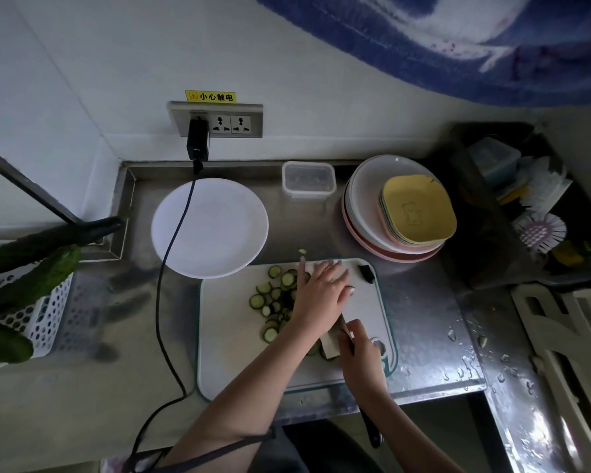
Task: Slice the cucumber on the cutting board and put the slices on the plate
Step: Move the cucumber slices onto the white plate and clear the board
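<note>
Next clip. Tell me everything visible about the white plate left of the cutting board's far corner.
The white plate is round, plain and smooth, probably plastic or ceramic. It lies flat on the steel counter, just beyond the cutting board's far left corner, its near rim about meeting the board. No cucumber slices lie on it. A black cable crosses its left side.

Steel counter (430, 329) below white wall (123, 63) (dim light)

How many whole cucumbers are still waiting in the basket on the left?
3 show in the white basket: a dark cucumber on top, a lighter cucumber under it, a near cucumber at the frame edge. The basket may hide more.
</note>
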A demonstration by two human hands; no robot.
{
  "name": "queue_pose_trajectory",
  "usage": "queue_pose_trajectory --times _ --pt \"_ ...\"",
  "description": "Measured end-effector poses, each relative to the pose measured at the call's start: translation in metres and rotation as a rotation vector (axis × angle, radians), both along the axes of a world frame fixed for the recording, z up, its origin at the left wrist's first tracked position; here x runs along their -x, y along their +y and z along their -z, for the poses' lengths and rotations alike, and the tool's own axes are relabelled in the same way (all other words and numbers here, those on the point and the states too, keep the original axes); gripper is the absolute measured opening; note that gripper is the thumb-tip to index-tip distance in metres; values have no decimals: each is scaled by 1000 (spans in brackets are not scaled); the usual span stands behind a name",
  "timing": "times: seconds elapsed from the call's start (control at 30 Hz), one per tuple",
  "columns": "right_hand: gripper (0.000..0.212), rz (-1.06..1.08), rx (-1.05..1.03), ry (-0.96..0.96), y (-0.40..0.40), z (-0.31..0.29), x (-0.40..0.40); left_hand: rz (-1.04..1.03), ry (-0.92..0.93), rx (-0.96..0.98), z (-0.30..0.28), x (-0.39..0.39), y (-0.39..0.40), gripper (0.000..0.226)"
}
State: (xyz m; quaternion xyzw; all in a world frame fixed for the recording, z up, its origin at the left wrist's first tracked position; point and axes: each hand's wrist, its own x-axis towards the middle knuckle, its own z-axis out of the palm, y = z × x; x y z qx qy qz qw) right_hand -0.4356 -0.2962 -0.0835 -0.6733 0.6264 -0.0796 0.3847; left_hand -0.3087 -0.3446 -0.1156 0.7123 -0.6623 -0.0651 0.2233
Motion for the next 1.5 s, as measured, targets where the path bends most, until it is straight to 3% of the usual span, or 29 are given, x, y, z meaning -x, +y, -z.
queue_pose_trajectory --times 0.07,0.23,0.37,0.6,1.07,1.27,1.5 --pt "12 -5 5 10 0 0 1 -42 38 31 0 -10 14 44" --pt "12 20 -2 5 3 6 -1 -392 184 -86 24 -37 61 65" --pt "12 -11 20 -52 9 11 -7 -294 204 -98 33 -34 66 67" --pt "14 5 41 -86 14 18 -5 -160 245 70 28 -30 59 49" --pt "20 55 63 -91 12 2 -9 -155 276 119 15 -23 46 43" --pt "15 71 76 -101 15 -2 -20 -191 328 104 11 -17 39 55" --pt "18 61 90 -104 12 -8 -26 -212 426 234 8 -16 37 36"
